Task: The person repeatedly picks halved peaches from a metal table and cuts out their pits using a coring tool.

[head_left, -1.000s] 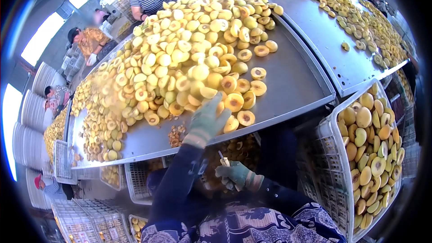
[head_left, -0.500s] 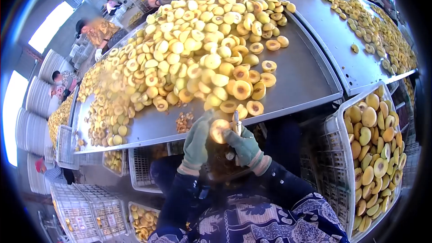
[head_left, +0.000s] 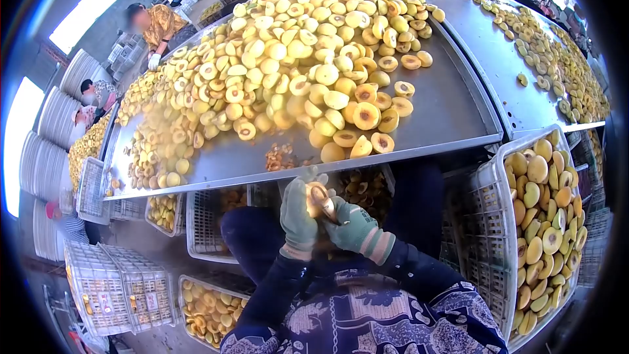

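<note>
A halved yellow peach (head_left: 314, 198) is held in my left hand (head_left: 296, 219), its cut face with the brown centre turned toward my right hand. My right hand (head_left: 354, 224) is closed around a small metal hand tool (head_left: 329, 208), whose end meets the peach half; its exact shape is mostly hidden by the fingers. Both hands wear green gloves and are just below the front edge of the metal table (head_left: 419, 141). A large pile of peach halves (head_left: 282, 59) covers much of that table. A few loose pits (head_left: 280, 157) lie near its front edge.
On the right stands a white crate (head_left: 501, 223) full of peach halves. Below my hands is a container of dark scraps (head_left: 363, 190). More crates (head_left: 118, 288) stand at lower left. Other people (head_left: 164, 26) work around the tables, and a second metal table (head_left: 504, 59) adjoins.
Both hands have come down and closer in, away from the table edge. The peach half has turned, and the tool, raised before, now points into it. The camera view has shifted slightly.
</note>
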A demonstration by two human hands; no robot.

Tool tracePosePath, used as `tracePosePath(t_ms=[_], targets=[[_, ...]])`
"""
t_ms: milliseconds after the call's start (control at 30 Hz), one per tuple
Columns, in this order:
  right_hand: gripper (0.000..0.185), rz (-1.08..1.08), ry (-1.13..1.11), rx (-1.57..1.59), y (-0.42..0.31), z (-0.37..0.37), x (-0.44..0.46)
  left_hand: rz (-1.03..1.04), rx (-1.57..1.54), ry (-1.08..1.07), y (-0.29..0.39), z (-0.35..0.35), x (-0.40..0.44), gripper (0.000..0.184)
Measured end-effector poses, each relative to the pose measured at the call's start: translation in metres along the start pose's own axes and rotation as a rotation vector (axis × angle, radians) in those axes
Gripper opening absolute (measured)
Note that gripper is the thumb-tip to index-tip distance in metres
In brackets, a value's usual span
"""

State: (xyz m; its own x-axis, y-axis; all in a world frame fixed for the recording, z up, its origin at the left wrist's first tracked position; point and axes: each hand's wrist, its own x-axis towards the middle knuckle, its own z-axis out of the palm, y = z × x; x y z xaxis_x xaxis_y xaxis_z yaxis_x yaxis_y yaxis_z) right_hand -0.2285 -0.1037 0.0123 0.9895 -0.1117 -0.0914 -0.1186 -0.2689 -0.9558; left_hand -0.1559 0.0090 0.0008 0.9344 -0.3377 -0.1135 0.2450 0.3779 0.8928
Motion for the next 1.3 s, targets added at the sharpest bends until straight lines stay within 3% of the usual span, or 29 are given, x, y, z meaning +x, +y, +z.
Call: tracePosePath(t_ms=[200, 300, 500, 633, 767, 800, 900, 933, 1133, 1233, 1300], targets=[[0.044, 0.016, -0.067, 0.084, 0.011, 0.003, -0.005, 0.037, -0.01, 0.015, -0.003, -0.002, 0.001, 0.034], [0.042, 0.124, -0.163, 0.085, 0.008, -0.003, -0.004, 0.034, 0.031, -0.009, -0.013, -0.01, 0.006, 0.045], [0.043, 0.084, -0.239, -0.068, 0.023, -0.008, -0.001, -0.252, 0.128, -0.075, 0.006, -0.007, 0.008, 0.048], [0.04, 0.471, -0.455, 0.387, -0.008, -0.029, -0.001, -0.346, 0.169, -0.127, 0.018, 0.001, 0.011, 0.049], [0.032, 0.591, -0.517, 0.544, -0.008, -0.028, -0.002, -0.059, 0.12, -0.137, 0.006, -0.002, 0.006, 0.04], [0.03, 0.6, -0.502, 0.549, -0.009, -0.026, -0.003, -0.055, 0.019, -0.113, 0.002, -0.004, 0.001, 0.036], [0.025, 0.367, -0.402, 0.214, 0.001, -0.012, -0.004, -0.195, 0.046, -0.064, 0.003, -0.011, -0.001, 0.034], [0.022, 0.527, -0.455, 0.372, -0.014, -0.017, -0.004, -0.156, 0.051, -0.066, 0.003, -0.012, -0.002, 0.034], [0.02, 0.685, -0.808, 0.872, -0.01, -0.033, 0.005, -0.028, 0.01, 0.001, 0.001, -0.007, -0.006, 0.034], [0.02, 0.638, -0.599, 0.492, -0.033, -0.029, 0.0, -0.213, 0.092, -0.04, 0.014, -0.008, -0.003, 0.035], [0.02, 0.648, -0.649, 0.556, -0.03, -0.031, 0.001, -0.205, 0.056, -0.077, 0.01, -0.015, -0.002, 0.036]])
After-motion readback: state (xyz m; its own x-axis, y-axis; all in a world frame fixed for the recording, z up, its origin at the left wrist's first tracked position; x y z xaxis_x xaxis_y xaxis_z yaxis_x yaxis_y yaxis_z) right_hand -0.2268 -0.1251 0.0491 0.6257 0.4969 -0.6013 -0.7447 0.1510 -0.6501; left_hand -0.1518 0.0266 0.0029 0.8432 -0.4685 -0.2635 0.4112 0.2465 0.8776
